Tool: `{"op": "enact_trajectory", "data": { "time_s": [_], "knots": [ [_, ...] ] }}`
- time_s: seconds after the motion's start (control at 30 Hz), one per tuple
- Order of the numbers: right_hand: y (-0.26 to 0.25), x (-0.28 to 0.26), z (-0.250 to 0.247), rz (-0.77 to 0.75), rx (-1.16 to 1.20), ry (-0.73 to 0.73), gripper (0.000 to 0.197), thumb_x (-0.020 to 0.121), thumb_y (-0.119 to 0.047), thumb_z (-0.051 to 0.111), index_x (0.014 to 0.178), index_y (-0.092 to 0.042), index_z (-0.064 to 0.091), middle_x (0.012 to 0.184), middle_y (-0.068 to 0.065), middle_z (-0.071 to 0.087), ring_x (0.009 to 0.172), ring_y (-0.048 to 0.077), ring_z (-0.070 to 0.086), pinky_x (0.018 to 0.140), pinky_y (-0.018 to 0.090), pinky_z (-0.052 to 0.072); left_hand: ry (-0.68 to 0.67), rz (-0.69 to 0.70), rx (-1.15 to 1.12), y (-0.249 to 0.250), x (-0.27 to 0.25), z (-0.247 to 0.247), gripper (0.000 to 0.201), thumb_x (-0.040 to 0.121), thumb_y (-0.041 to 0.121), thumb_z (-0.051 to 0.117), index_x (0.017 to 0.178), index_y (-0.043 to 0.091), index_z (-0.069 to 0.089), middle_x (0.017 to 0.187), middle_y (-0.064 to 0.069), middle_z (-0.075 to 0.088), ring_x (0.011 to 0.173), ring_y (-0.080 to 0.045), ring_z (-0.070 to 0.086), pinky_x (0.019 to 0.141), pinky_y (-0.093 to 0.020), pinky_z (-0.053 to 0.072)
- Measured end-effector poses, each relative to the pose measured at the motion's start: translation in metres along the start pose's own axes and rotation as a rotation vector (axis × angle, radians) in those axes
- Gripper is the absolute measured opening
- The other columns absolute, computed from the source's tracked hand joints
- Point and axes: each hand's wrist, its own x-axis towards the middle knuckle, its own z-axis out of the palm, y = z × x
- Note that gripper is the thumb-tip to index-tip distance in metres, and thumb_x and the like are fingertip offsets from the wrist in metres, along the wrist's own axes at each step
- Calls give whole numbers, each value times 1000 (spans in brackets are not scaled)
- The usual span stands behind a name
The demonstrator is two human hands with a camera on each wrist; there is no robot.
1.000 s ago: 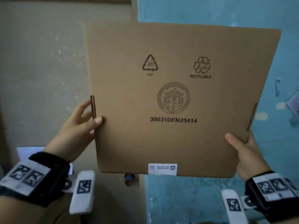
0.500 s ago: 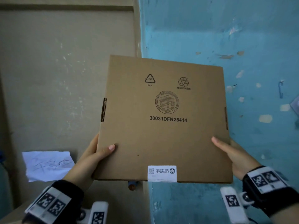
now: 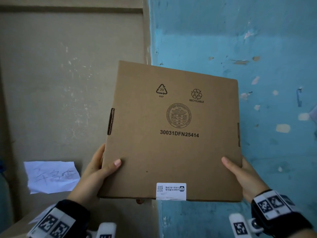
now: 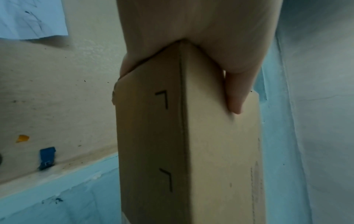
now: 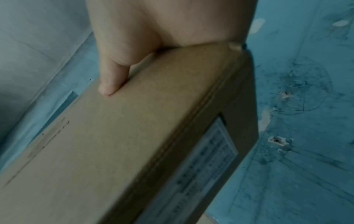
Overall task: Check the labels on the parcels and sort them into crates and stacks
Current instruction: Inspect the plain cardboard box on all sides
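A person holds a flat cardboard box (image 3: 171, 134) up in the air in front of a wall that is beige on the left and peeling blue on the right, its broad face turned toward the head camera. The left hand (image 3: 96, 170) takes the lower left corner, thumb laid across the front and the fingers hidden behind; the right hand (image 3: 243, 176) mirrors it at the lower right corner. Each grip is clamped on the box, thumb against fingers, as both wrist views confirm with a thumb pressed flat on the cardboard. Holding it low at the two corners seems chosen to keep the printed face unobstructed: the recycling marks, a round stamp and the code 30031DFN25414 all read upright and in full. A small white sticker (image 3: 171, 191) sits at the bottom edge and wraps under it; its print appears upside down from here and is too small to read. The right wrist view shows a larger printed label (image 5: 201, 165) on the far side of the box, turned away from the person's eyes, so the box likely needs turning before it can be sorted. No crate or stack is in view, so nothing can be said of what they hold. A handwritten paper note (image 3: 51, 176) hangs on the beige wall at lower left.
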Motion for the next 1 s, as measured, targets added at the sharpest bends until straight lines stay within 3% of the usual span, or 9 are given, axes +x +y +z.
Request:
{"op": "enact_trajectory", "data": {
  "time_s": [0.07,0.2,0.33,0.47,0.6,0.7,0.77,0.87,1.0],
  "knots": [
    [5,2,1,18,-51,14,45,79,-35,68,121,-28,54,113,-6,66,104,16,63,95,39,48,20,19,9,1,-2,1,94,50,41,92,135,37,51,120,5,70,105,-17,70,82,-34,53],
    [23,7,9,24,-180,49,48,89,-30,66,133,-20,50,132,2,59,120,21,57,105,47,44,102,147,147,3,-11,10,78,75,12,82,132,50,44,125,3,64,111,-17,64,84,-31,50],
    [34,7,23,33,-166,114,73,92,-10,64,152,-17,23,139,-1,39,130,15,39,103,33,34,104,305,347,12,-23,14,85,53,45,87,115,77,38,136,18,51,123,-7,53,95,-30,47],
    [12,5,24,-160,-189,193,75,91,-7,64,151,-21,22,153,6,34,140,21,36,105,34,33,107,499,684,20,-28,4,88,50,62,69,126,77,27,133,41,38,131,8,36,106,-24,32],
    [-41,-4,16,-505,-142,134,76,85,-6,67,140,-41,28,148,-12,35,140,7,32,116,43,29,134,684,1057,28,-32,-7,92,59,63,61,144,52,27,139,-3,42,127,-18,40,101,-35,34],
    [-79,-15,10,-686,-232,-73,88,65,-57,79,132,-69,22,148,-35,28,142,-3,27,113,24,34,91,803,1349,33,-32,-8,85,67,62,55,144,39,31,134,-17,44,115,-36,46,90,-41,36],
    [-93,-20,5,-772,-448,-151,102,53,-76,75,134,-73,13,151,-39,19,144,-3,21,112,18,33,58,846,1492,33,-31,-8,80,69,59,54,144,37,34,132,-22,47,112,-42,49,90,-51,38],
    [-105,-20,-3,-879,-922,-185,121,56,-66,82,140,-67,-4,158,-31,-1,148,-1,4,120,38,21,3,906,1647,34,-30,-9,72,72,51,54,140,33,42,130,-26,49,112,-44,48,94,-57,35],
    [-101,-24,8,-854,-1429,-365,133,57,-60,83,136,-64,-24,153,-32,-26,145,-3,-19,116,24,1,-38,1001,1763,35,-29,-6,68,73,36,58,139,35,46,128,-28,52,111,-43,49,96,-61,34]
  ]
}}
